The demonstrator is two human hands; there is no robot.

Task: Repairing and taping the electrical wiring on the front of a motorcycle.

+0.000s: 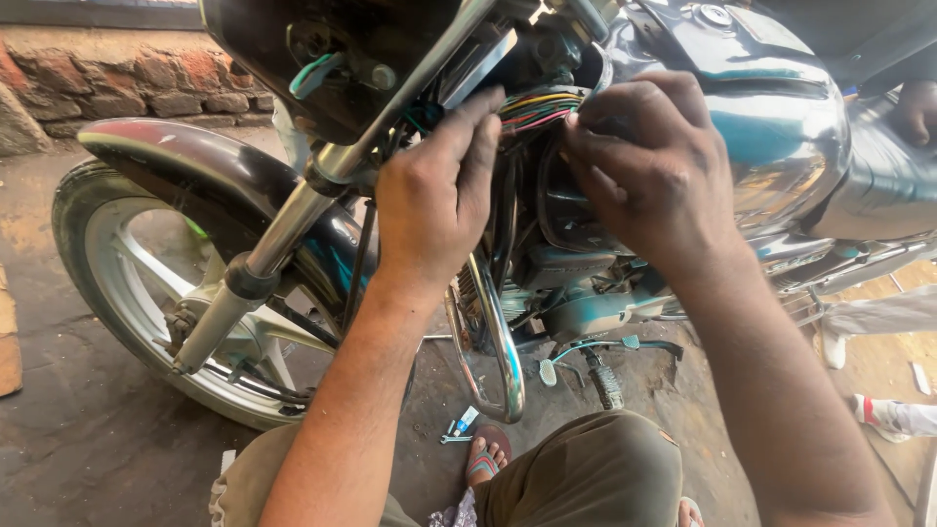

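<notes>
We're looking down at a motorcycle, and both hands are up at the bundle of coloured wires in the upper middle of the frame, just behind the steering head. The left hand lies flat, fingers stretched out and pressed against the left end of the bundle, its grip released and holding nothing we can make out. The right hand is curled in from the right, fingertips pinched at the right end of the wires; whether it truly clasps a wire we cannot tell, the fingers cover that spot. Above the right hand sits the shiny dark fuel tank, filling the upper right. The chrome fork leg runs diagonally down to the front wheel at the left, under a dark mudguard. A chrome crash guard loops down at centre, with the engine behind it. Bottom centre, we see our sandalled foot on the concrete floor, a small blue and white object just beside it.
</notes>
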